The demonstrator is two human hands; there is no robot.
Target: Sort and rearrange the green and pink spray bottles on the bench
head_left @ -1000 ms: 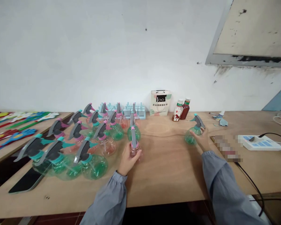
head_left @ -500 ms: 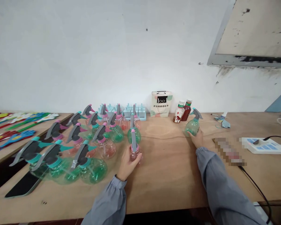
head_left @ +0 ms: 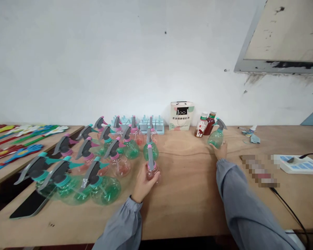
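Note:
My left hand is closed round the body of a pink spray bottle, upright at the right end of the rows. Just behind it is a green spray bottle. Further right, my right hand grips another green spray bottle low on its round body; its trigger head tips toward the right. Several more pink and green spray bottles with grey heads stand in rows on the left of the wooden table. Fingers of my right hand are partly hidden behind its bottle.
Behind stand light-blue ice-pop moulds, a paper bag and two red-brown drink bottles. A black phone lies front left, beside a side table with colourful hand-shaped sticks. At right are a blurred-out phone, a power strip and cables.
The whole view has shifted slightly, so things sit a little further right. Both hands keep hold of their bottles; the right wrist has turned slightly.

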